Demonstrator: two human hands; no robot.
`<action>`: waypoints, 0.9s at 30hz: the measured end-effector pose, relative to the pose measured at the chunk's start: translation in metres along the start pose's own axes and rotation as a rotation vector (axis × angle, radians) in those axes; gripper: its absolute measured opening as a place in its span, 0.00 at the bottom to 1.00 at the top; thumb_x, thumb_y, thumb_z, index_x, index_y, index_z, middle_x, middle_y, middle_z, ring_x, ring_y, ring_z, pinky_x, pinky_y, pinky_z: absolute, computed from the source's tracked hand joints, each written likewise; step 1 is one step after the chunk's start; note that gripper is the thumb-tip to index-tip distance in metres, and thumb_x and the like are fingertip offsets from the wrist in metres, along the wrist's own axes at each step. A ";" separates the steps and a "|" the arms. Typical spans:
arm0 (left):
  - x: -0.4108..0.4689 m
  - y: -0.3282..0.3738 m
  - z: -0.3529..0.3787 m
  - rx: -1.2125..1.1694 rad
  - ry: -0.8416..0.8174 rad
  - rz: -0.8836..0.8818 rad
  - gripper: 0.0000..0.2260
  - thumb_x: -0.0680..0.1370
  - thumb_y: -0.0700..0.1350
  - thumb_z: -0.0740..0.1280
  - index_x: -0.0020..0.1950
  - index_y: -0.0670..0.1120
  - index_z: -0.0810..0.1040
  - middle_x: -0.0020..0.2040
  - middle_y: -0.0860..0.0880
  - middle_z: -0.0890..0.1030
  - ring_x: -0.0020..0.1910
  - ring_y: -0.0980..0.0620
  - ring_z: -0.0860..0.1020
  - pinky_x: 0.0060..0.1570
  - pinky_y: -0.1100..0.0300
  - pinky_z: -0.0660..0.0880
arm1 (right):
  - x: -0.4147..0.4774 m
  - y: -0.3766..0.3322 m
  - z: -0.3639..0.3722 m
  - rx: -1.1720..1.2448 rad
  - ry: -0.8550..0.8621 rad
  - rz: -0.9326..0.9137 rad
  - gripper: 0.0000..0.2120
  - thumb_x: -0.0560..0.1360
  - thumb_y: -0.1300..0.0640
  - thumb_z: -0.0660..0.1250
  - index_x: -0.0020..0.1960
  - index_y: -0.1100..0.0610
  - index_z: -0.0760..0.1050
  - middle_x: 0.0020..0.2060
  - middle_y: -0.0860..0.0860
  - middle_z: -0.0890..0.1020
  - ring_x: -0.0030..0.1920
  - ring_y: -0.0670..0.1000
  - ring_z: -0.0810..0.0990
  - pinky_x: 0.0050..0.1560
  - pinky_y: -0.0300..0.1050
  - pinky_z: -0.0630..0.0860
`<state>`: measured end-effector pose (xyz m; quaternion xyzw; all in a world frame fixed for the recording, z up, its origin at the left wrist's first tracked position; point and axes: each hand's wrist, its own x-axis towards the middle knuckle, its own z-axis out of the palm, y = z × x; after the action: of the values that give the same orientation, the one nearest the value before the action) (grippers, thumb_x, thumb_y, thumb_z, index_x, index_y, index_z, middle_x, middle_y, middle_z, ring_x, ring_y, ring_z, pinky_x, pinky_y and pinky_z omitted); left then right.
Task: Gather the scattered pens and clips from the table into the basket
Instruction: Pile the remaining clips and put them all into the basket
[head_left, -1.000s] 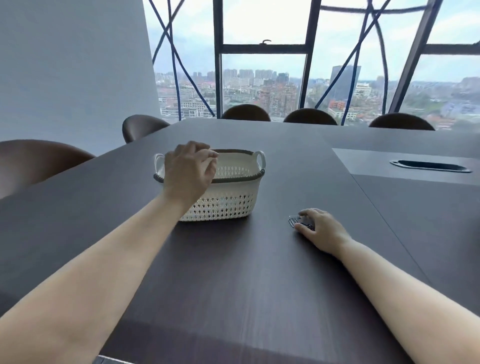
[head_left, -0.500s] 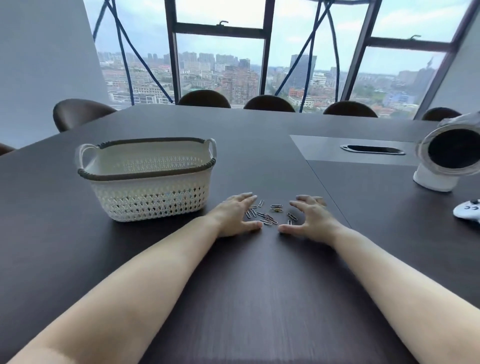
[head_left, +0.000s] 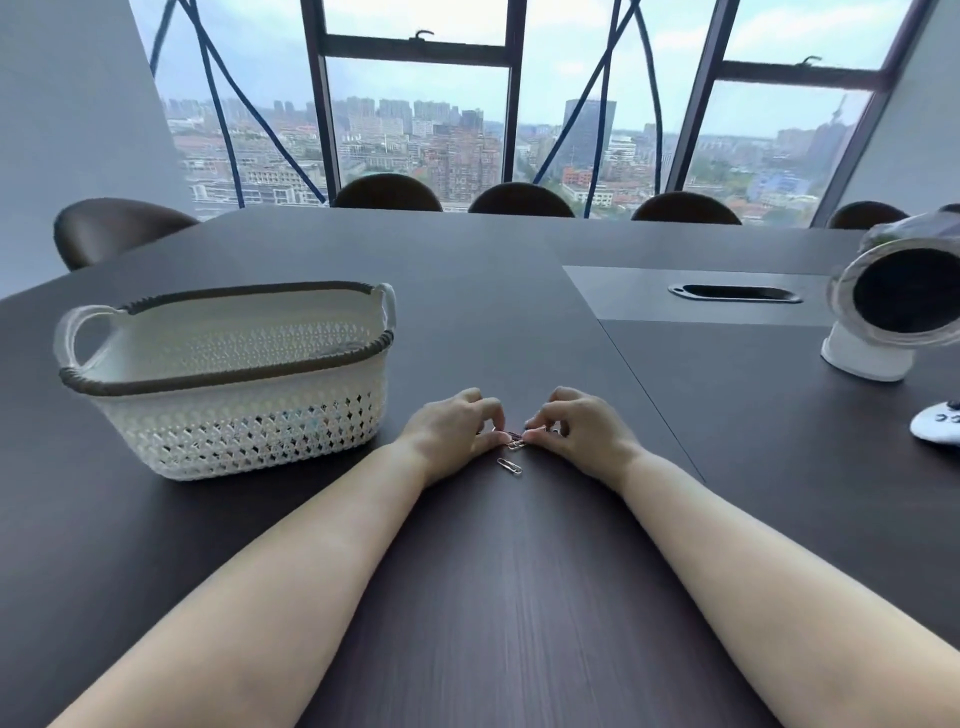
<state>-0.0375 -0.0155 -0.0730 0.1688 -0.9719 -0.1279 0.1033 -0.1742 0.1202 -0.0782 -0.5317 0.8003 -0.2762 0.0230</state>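
Note:
A white woven basket (head_left: 156, 332) with a dark rim stands on the dark table (head_left: 493, 597), left of centre. Just right of it, my left hand (head_left: 454, 434) and my right hand (head_left: 576, 428) rest on the tabletop with curled fingers, pressed together around a small heap of metal paper clips (head_left: 515, 441). Most of the heap is hidden under the fingers. One loose paper clip (head_left: 509, 465) lies on the table just in front of the hands. No pens are visible on the table.
A white desk fan (head_left: 893, 306) stands at the right edge, with a white controller (head_left: 940, 426) in front of it. A cable slot (head_left: 735, 292) sits in a grey panel behind. Brown chairs (head_left: 387, 193) line the far and left table edges below the windows.
My left hand left the basket and came down beside the clips. Both hands then swept inward, bunching the spread clips into a heap between the fingertips. The view shifted right.

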 end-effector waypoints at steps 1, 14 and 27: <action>0.000 0.000 0.000 0.025 0.006 0.004 0.13 0.77 0.57 0.61 0.54 0.51 0.74 0.54 0.49 0.75 0.53 0.47 0.77 0.51 0.56 0.71 | -0.001 -0.001 0.000 -0.031 0.006 -0.013 0.09 0.71 0.49 0.69 0.44 0.54 0.81 0.37 0.42 0.72 0.35 0.42 0.71 0.43 0.40 0.67; -0.006 0.003 0.001 0.177 0.100 -0.041 0.21 0.77 0.61 0.57 0.46 0.44 0.76 0.50 0.47 0.78 0.51 0.46 0.77 0.48 0.58 0.68 | -0.002 -0.009 0.000 -0.201 -0.037 0.052 0.09 0.78 0.54 0.60 0.50 0.59 0.74 0.52 0.53 0.77 0.54 0.55 0.75 0.52 0.45 0.69; -0.026 0.019 -0.037 -0.015 0.564 0.129 0.19 0.74 0.56 0.64 0.32 0.44 0.67 0.30 0.49 0.68 0.28 0.47 0.66 0.30 0.60 0.62 | 0.000 -0.006 0.003 -0.001 -0.077 -0.048 0.12 0.70 0.48 0.70 0.54 0.48 0.81 0.49 0.44 0.77 0.54 0.47 0.71 0.55 0.38 0.65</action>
<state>-0.0107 0.0028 -0.0369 0.1346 -0.9125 -0.0763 0.3787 -0.1681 0.1173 -0.0779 -0.5608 0.7861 -0.2556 0.0469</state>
